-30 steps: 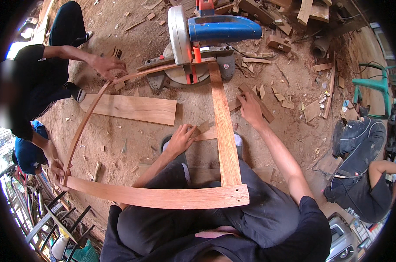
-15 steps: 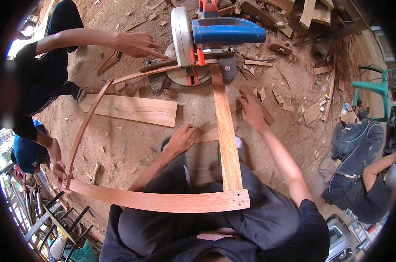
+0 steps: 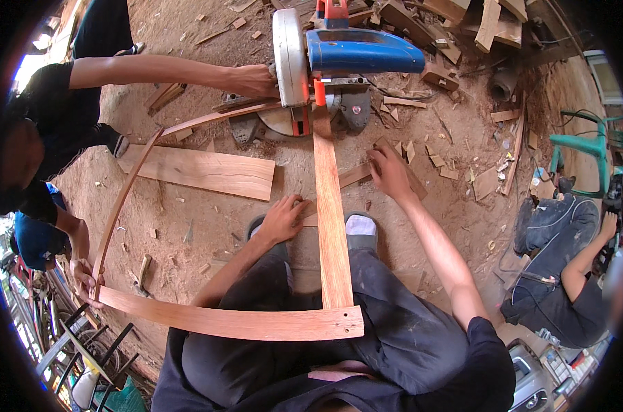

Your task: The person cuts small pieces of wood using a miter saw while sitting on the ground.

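Observation:
My left hand [image 3: 282,218], fingers curled, grips the near end of a narrow wood strip [image 3: 354,176] low over the ground between my feet. The strip slants away and passes behind a frame rail. At its far end, my right hand [image 3: 391,173] is closed around a darker piece of wood [image 3: 417,184]; whether the two pieces are joined cannot be made out. Above my lap hangs a four-sided wooden frame with a curved near rail [image 3: 222,321], a straight right rail [image 3: 330,226] and a bent left rail [image 3: 124,206]. Its far side lies at a blue miter saw [image 3: 363,51].
A co-worker at left holds the frame's near left corner with one hand [image 3: 85,281]; the other hand [image 3: 258,81] is at the saw. A wide board [image 3: 208,172] lies on the dirt. Offcuts [image 3: 486,180] litter the right. Another person [image 3: 565,254] sits near a green chair [image 3: 586,147].
The frame has shifted left, with its right rail swung leftward, uncovering my right foot and more of the strip. The co-worker's far hand has moved right, from pointing to closed beside the saw.

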Motion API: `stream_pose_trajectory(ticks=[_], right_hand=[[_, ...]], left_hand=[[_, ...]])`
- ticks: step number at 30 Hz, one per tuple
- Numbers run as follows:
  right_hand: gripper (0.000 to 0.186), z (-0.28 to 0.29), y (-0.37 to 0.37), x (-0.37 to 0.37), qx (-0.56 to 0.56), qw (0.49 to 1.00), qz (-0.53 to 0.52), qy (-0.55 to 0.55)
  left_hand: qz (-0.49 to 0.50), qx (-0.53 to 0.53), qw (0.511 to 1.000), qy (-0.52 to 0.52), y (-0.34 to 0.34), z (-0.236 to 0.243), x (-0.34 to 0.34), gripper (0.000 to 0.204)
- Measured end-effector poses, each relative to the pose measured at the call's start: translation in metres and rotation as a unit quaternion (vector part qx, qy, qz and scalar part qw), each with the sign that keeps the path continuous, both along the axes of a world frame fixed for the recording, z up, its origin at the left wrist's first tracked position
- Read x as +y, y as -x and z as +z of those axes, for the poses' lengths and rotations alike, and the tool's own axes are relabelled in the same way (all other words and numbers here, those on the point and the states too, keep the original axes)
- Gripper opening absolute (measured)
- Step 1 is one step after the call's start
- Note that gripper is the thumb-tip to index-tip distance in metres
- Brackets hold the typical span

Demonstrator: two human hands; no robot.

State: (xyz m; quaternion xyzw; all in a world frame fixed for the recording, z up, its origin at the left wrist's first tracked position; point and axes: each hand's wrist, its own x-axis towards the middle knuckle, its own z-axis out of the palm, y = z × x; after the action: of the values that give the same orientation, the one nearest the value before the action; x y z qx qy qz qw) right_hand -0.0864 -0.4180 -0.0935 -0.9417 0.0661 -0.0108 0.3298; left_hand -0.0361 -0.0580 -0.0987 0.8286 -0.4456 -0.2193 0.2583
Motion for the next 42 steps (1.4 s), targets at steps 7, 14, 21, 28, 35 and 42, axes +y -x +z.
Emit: stream_pose_trajectory(ticks=[7,14,21,28,35,42], right_hand=[[0.032,0.026,-0.036,0.016,0.080,0.993,0.008,-0.091],[0.041,0.018,-0.022,0.028,0.101,0.979,0.169,0.055],[0.050,-0.003,0.011,0.011,0.106,0.956,0.217,0.164],[0.038,0.011,0.013,0.017,0.129,0.991,-0.011,-0.036],[0.032,0.027,-0.010,0.065,0.116,0.820,-0.111,-0.549],[0.047,0.024,0.001,0.083,0.060,0.992,0.045,-0.106]], left_hand=[[0.002,0.006,1.000,0.007,-0.002,-0.001,0.003,0.063],[-0.006,0.011,1.000,-0.003,-0.006,-0.002,0.001,0.063],[-0.011,0.017,1.000,-0.010,-0.017,0.006,-0.012,0.060],[0.172,0.241,0.952,0.076,-0.017,-0.001,-0.031,0.054],[0.329,0.616,0.707,0.116,-0.019,-0.063,-0.004,0.049],[0.284,0.594,0.752,0.033,-0.020,0.017,-0.049,0.053]])
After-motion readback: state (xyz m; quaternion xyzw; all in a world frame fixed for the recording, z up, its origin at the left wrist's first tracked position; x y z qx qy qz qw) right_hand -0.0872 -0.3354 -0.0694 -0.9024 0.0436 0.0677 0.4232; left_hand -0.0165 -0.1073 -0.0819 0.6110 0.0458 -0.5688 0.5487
